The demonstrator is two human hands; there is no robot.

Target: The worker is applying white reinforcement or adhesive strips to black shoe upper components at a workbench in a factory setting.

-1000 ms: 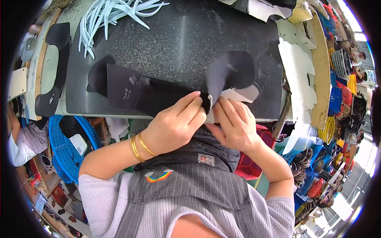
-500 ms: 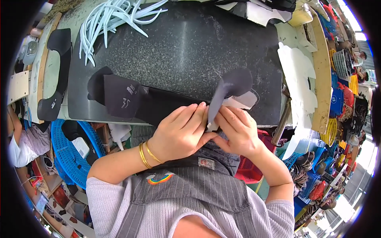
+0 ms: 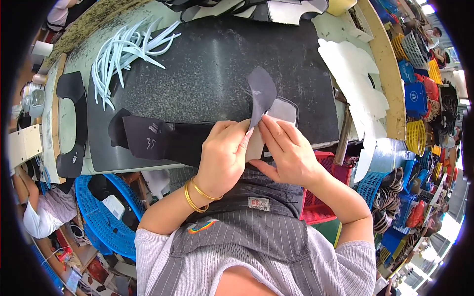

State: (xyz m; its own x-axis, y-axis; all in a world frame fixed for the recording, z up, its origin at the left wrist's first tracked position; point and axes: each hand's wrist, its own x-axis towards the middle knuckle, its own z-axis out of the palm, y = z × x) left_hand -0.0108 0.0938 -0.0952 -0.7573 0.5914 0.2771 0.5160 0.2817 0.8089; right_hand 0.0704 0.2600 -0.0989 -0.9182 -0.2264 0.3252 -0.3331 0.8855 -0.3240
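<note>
A long dark fabric piece (image 3: 190, 140), like a cut shoe upper, lies along the near edge of the black work board (image 3: 207, 74). Its right end has a raised, curled flap (image 3: 262, 91), with a pale backing showing beneath. My left hand (image 3: 227, 155) is closed, pinching the foot of that flap between thumb and fingers. Against the flap's other side, my right hand (image 3: 291, 153) grips the same end, its fingers together on top and its thumb lower by the pale edge. What lies under the fingertips is hidden.
Light-blue strips (image 3: 131, 54) lie at the far left. More cut pieces (image 3: 286, 12) are piled at the back, and a curved black piece (image 3: 73, 126) lies left. White sheets (image 3: 353, 84) and a hammer (image 3: 344, 130) are right. Blue (image 3: 89, 197) and red (image 3: 313, 197) baskets stand below.
The flap now stands more upright and the fabric's right end shows more grey backing. My hands have shifted up a little and drawn slightly apart, baring a pale strip between them. The view has shifted.
</note>
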